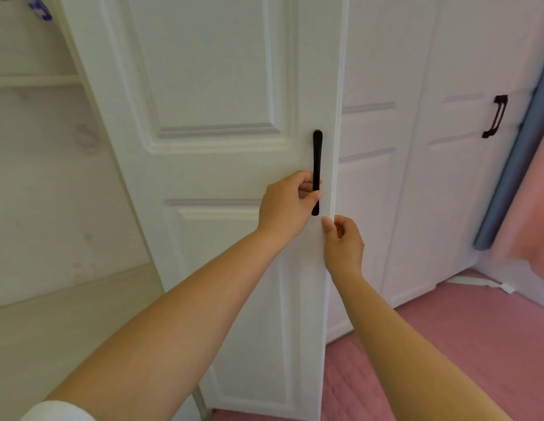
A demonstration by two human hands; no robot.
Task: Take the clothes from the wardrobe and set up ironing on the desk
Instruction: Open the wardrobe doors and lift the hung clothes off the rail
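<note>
Left hand (284, 205) has its grip closed round the black handle (317, 159) of the white wardrobe door (222, 86), right hand (343, 241) just below w/ fingers pinched on door's edge; no clothes in view.

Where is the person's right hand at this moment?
In the head view, the right hand sits just right of centre at the free edge of the white wardrobe door, just below the black handle that the left hand grips.
</note>
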